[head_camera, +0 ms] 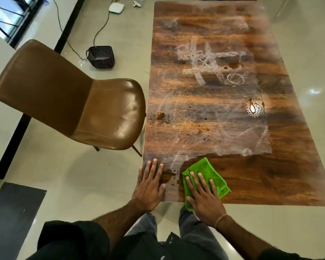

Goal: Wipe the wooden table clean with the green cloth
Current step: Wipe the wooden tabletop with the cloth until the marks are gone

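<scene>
The wooden table [281, 173] runs away from me, covered with white chalky scrawls [210, 62], brown splatter and a wet puddle [253, 107]. A smaller brown blob [160, 115] sits near its left edge. The green cloth [204, 169] lies folded at the near edge. My right hand [203, 196] presses flat on it with straight, spread fingers. My left hand [150, 186] rests flat on the table's near left corner, fingers straight, beside a patch of brown drips. To the right of the cloth the near strip of wood looks dark and free of white marks.
A brown leather chair [69, 102] stands close to the table's left side. A dark slatted bin [100, 56], a cable and a white device [116, 8] sit on the tiled floor beyond it. A dark mat [11, 222] lies at the lower left.
</scene>
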